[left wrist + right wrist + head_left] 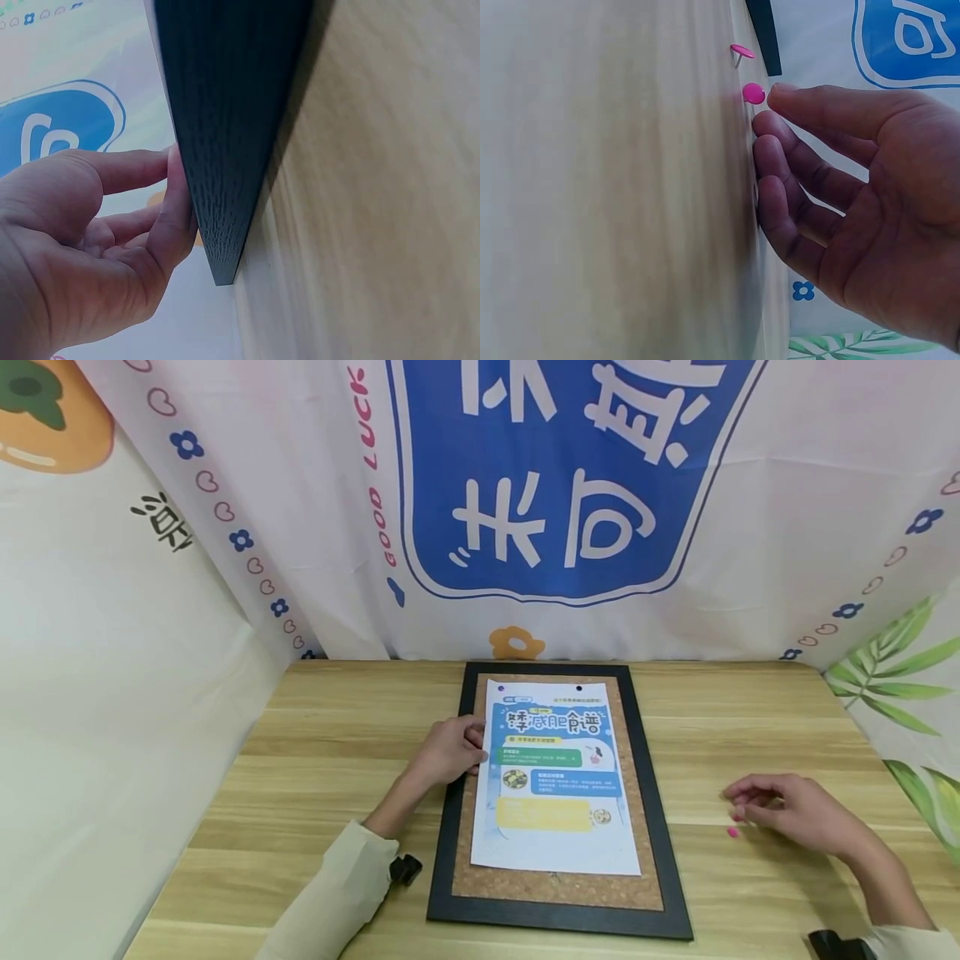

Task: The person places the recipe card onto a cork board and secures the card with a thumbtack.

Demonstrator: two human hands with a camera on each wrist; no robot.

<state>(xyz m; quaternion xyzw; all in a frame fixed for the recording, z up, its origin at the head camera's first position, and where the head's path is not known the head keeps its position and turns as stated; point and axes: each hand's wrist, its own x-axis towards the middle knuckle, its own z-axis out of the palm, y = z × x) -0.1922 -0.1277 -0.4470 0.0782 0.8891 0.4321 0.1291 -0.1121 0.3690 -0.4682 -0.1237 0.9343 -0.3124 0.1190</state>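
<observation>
A printed sheet of paper (555, 852) lies on a black-framed cork board (555, 887), with a purple pushpin (501, 688) and a black pushpin (578, 688) at its top corners. At the sheet's left edge rests my left hand (450, 750), its fingertips touching the board area inside the frame (225, 150). To the board's right, my right hand (806, 814) hovers low over the table with loosely bent fingers. Beside its thumb is one pink thumbtack (754, 94); another pink thumbtack (741, 51) lies a little farther off. Neither tack is visibly gripped.
The wooden table (337, 727) carries the board near its middle. A printed cloth (300, 485) hangs behind the table's back edge and along both sides. Black wrist cameras (406, 869) sit at both cuffs.
</observation>
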